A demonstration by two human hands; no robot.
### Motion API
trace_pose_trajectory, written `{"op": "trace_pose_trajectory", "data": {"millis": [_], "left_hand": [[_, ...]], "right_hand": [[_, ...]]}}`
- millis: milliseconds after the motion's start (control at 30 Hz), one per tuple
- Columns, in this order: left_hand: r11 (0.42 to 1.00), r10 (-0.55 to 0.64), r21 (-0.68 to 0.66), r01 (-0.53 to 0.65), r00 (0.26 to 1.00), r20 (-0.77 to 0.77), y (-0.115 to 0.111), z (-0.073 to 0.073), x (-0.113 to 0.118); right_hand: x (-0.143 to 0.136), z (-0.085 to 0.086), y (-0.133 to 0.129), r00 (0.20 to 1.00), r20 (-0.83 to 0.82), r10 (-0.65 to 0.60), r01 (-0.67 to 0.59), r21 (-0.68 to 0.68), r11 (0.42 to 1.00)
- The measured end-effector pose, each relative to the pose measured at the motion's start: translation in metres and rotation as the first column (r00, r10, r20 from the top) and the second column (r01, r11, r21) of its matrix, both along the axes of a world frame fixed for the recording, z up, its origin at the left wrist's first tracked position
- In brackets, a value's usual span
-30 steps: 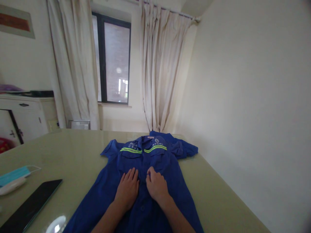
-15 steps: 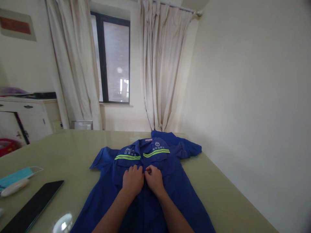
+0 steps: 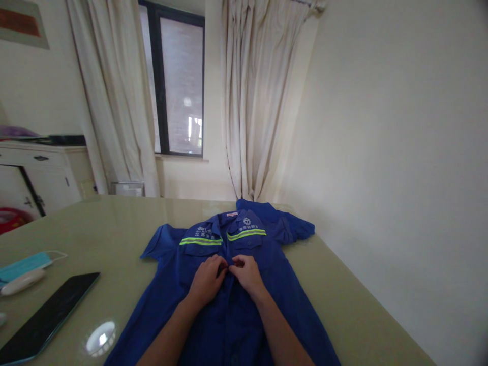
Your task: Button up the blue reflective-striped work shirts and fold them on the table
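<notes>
A blue short-sleeved work shirt (image 3: 287, 305) lies front up, collar away from me, with yellow-green and grey stripes and white print across the chest. My left hand (image 3: 208, 280) is closed in a pinch on the shirt's front edge at mid-chest, just below the pockets. Close beside it, my right hand (image 3: 247, 277) also pinches the front edge, fingertips almost meeting those of the left. Whatever small part of the placket sits between the fingertips is hidden. Above the hands the collar lies open in a V.
More blue cloth (image 3: 263, 207) lies behind the collar at the table's far edge. On the left of the glossy greenish table (image 3: 114, 229) are a black tablet-like slab (image 3: 51, 310), a blue face mask (image 3: 28, 265) and a white oblong object (image 3: 23, 282). A wall (image 3: 381, 178) borders the right side.
Both hands have shifted slightly on the front edge, and the left fingers have turned so that the thumb shows in a pinch. The view has tilted down a little.
</notes>
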State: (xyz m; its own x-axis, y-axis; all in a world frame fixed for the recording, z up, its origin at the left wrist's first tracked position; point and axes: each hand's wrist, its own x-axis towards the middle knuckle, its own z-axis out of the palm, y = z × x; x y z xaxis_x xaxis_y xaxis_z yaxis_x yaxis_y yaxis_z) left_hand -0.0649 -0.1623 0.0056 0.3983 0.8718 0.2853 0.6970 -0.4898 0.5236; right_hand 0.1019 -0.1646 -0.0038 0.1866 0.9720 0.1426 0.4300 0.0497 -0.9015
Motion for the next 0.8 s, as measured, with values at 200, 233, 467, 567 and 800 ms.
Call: {"op": "trace_pose_trajectory", "data": {"millis": [200,233,467,567,800], "left_hand": [[0.999,0.017,0.035,-0.018,0.999,0.047,-0.005,0.000,-0.002],[0.999,0.012,0.052,-0.014,0.999,0.043,-0.006,0.000,-0.001],[0.991,0.011,0.134,-0.007,1.000,-0.028,-0.007,0.004,0.002],[0.993,0.017,0.114,-0.018,1.000,0.013,-0.005,0.003,0.001],[0.996,-0.073,0.063,0.058,0.960,0.270,-0.002,-0.004,-0.003]], "right_hand": [[-0.009,0.009,-0.017,0.994,0.108,-0.009,0.002,0.068,0.998],[-0.010,0.011,-0.019,0.991,0.131,0.001,-0.012,0.083,0.996],[-0.018,0.014,-0.023,0.995,0.085,0.042,-0.052,0.113,0.992],[-0.019,0.012,-0.018,0.973,-0.207,0.100,-0.110,-0.034,0.993],[-0.020,0.009,-0.019,0.981,-0.171,0.094,-0.089,0.035,0.995]]}}
